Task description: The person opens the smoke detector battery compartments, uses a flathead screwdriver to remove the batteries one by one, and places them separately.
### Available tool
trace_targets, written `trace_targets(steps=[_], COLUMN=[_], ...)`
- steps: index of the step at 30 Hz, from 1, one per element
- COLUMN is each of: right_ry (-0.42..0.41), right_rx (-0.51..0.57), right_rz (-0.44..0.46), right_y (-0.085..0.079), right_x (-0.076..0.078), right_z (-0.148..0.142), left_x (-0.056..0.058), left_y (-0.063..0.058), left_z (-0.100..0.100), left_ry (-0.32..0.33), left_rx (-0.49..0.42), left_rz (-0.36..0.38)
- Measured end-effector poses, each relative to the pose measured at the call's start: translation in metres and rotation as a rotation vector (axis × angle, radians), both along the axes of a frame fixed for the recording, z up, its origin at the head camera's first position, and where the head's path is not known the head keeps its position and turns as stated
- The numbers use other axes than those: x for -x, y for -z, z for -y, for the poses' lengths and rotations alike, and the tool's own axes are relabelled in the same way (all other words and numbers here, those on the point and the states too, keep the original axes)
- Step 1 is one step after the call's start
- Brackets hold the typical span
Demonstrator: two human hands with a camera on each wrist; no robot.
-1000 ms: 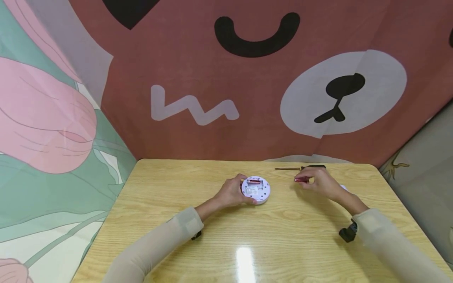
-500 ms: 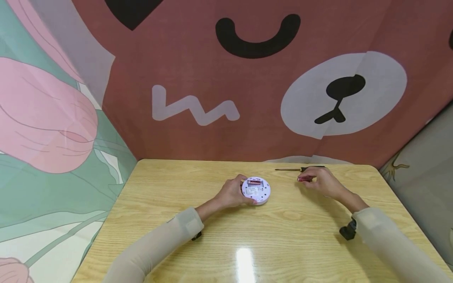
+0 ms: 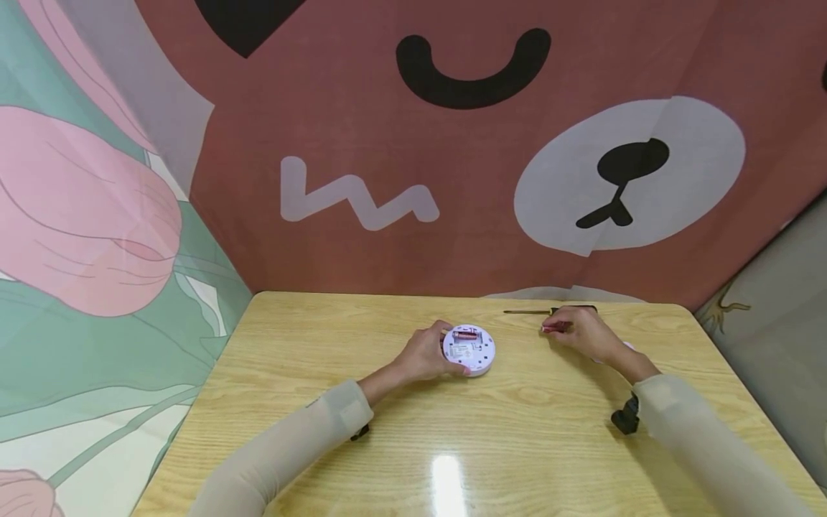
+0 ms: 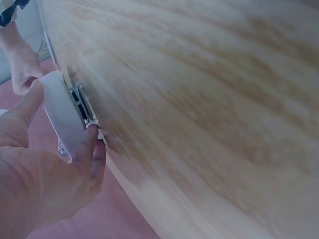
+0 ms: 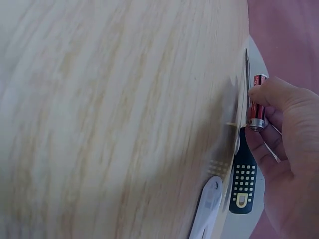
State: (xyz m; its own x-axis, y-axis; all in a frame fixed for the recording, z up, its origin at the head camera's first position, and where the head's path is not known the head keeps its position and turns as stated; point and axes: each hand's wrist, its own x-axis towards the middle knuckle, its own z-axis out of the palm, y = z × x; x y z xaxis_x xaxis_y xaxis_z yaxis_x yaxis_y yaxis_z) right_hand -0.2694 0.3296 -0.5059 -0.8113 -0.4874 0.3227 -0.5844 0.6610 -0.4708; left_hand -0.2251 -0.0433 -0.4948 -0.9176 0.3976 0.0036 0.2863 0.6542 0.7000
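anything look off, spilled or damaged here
Nothing looks damaged or spilled. The round white plastic device is uncovered, showing one red cylindrical battery inside, but the right hand pinches a second red cylindrical battery, so that seems ordinary. The black-handled screwdriver lies flat.

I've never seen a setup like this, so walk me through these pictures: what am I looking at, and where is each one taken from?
There's no machine here, just a person's two bare hands. The wide picture looks forward and down from the head; the two closer ones look out from the left and right wrists. The left hand holds a round white device with one battery in its open slot. The right hand pinches a loose red battery in its fingers. On the wooden table near that hand lie a screwdriver and a flat white piece, only partly visible.
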Motion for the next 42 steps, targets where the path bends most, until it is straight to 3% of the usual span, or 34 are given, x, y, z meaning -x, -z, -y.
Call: trace_targets(steps=[7,16,24,42], right_ry=[0.002,0.01,0.019,0.032], right_rx=[-0.016,-0.059,-0.072,-0.065], right_rz=[-0.021,0.049,0.049,0.063], right_y=[0.004,0.002,0.005,0.003], right_x=[0.004,0.006,0.011,0.006], right_z=[0.001,0.002,0.002,0.004], left_x=[0.0,0.001,0.002,0.001], left_y=[0.0,-0.001,-0.001,0.001], left_z=[0.0,0.001,0.002,0.002], left_ry=[0.001,0.002,0.007,0.009], left_rx=[-0.002,0.004,0.004,0.011], left_rz=[0.015,0.008,0.003,-0.015])
